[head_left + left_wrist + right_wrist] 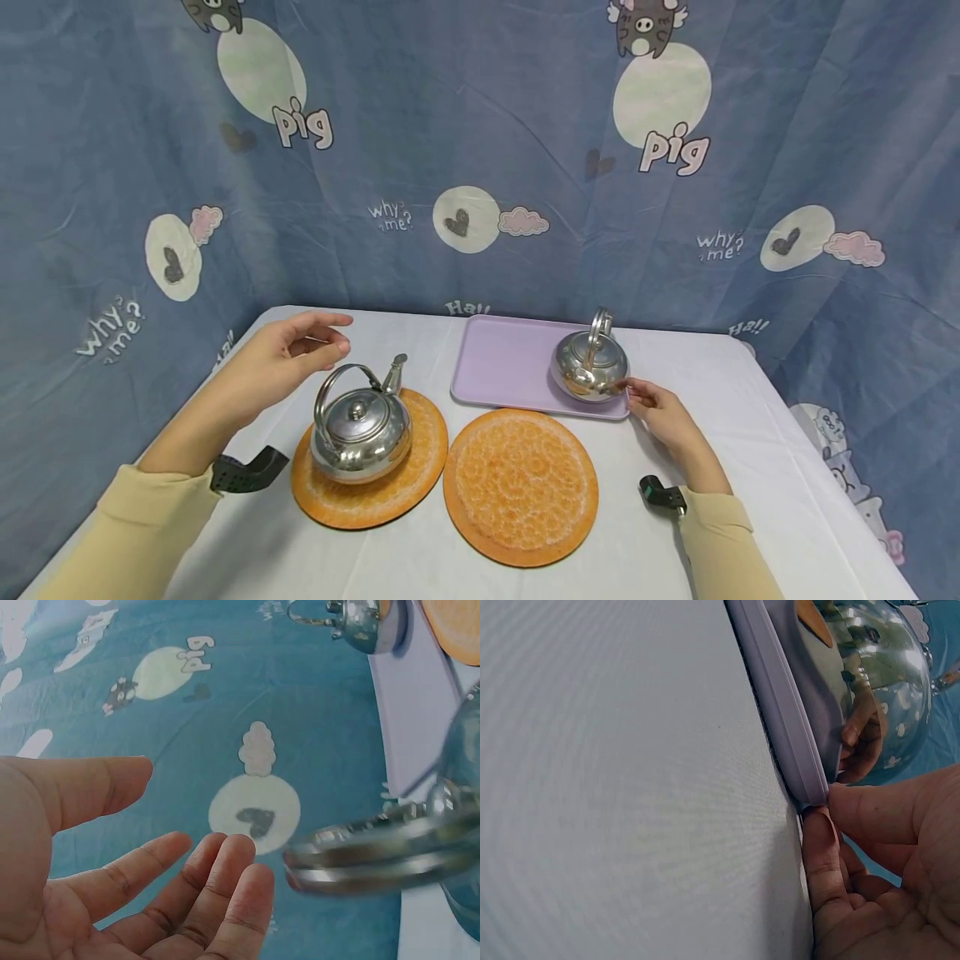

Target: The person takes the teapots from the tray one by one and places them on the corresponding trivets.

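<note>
A steel kettle (pixel 362 433) with a raised hoop handle stands on the left orange round mat (pixel 427 487), its spout toward the back. Just behind and left of it, my left hand (pixel 288 358) hovers in the air, fingers loosely extended; the left wrist view shows them apart from the handle (pixel 375 859). A second steel kettle (pixel 588 367) stands on the right part of a lilac tray (pixel 498 362). My right hand (pixel 667 421) pinches the tray's front right corner. In the right wrist view, the thumb lies over the tray rim (pixel 787 712) and a finger under it.
Another orange round mat (pixel 521 492) lies in front of the tray, beside the left mat. A white cloth (pixel 630 533) covers the table. Behind the table hangs a blue printed curtain (pixel 480 150).
</note>
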Demonstrator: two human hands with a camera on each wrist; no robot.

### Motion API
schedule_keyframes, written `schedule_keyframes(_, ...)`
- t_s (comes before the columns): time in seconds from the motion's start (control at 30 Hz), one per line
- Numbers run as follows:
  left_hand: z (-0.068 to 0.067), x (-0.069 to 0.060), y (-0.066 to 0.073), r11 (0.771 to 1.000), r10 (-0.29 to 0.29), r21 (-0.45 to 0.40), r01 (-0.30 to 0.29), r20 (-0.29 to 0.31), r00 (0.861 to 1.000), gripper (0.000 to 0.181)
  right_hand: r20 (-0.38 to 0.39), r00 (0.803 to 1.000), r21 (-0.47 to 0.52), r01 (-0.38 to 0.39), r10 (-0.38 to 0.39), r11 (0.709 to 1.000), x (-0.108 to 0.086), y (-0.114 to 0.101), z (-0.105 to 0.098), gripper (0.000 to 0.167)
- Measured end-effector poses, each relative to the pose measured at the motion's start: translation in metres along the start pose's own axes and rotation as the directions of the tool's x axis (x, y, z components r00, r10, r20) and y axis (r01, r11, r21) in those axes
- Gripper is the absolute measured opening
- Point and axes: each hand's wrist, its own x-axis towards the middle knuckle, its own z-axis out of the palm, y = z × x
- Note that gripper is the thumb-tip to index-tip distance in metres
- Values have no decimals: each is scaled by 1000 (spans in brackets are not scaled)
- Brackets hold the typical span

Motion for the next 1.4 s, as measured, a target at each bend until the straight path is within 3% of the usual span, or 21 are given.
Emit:
schedule_keyframes(0.3, 12, 16, 28, 1000, 20, 7, -19, -16, 1000, 45, 2, 1000, 8, -19, 19, 1000, 1, 0, 0, 50)
schedule_keyframes(0.7, 30, 48, 69, 998, 61, -14, -60, 61, 996, 39, -1, 1000, -22, 9, -9, 1000, -1, 2, -3, 49)
schedule_keyframes(1.2, 72, 77, 107, 992, 123, -40, -119, 108, 987, 36, 3, 1000, 1, -15, 15, 1000, 0, 2, -2, 49)
schedule_keyframes(1.4, 91, 90, 114, 992, 110, -80, -101, 130, 985, 35, -1, 1000, -12, -3, 3, 1000, 2, 3, -2, 49)
